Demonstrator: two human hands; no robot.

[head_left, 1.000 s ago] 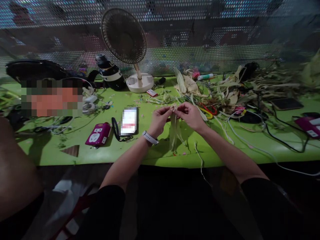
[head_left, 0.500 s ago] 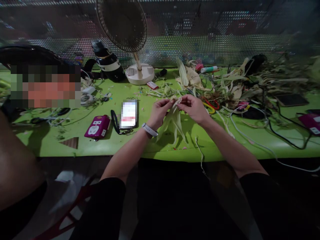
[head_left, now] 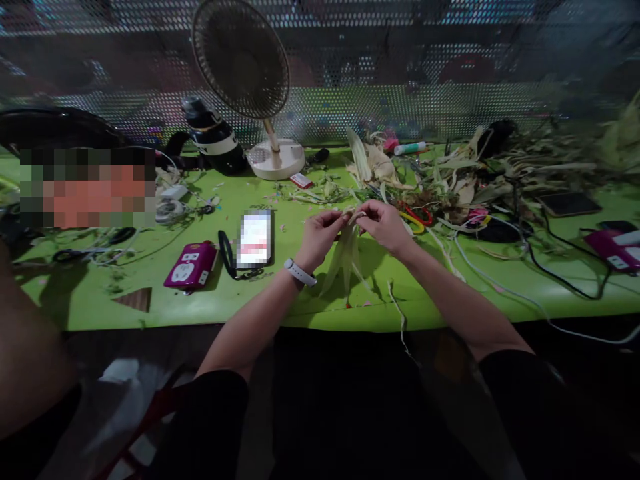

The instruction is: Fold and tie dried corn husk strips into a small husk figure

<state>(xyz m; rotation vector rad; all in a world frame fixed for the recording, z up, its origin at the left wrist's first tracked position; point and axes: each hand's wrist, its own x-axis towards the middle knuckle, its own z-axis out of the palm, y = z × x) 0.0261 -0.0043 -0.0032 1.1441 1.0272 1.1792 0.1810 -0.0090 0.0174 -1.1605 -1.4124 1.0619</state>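
Pale green strips of corn husk (head_left: 346, 257) hang down from between my two hands, over the green table. My left hand (head_left: 324, 235), with a white band on its wrist, pinches the gathered top of the strips. Close beside it, my right hand (head_left: 381, 223) pinches the same top between thumb and fingers. The fingertips of both hands nearly meet and partly hide the gathered end. A thin loose husk strip (head_left: 398, 310) lies near my right forearm and droops over the table's front edge.
Behind my hands lies a heap of dried husks (head_left: 465, 177) with scissors (head_left: 417, 217) and a glue stick (head_left: 410, 148). To the left are a phone (head_left: 254, 240), a purple power socket (head_left: 191, 267), a fan (head_left: 275, 160) and a bottle (head_left: 215, 140). Another person sits at far left.
The view has tilted slightly, so the table sits a little lower. My right fingers have curled closer over the gathered husk top, and both hands still hold it.
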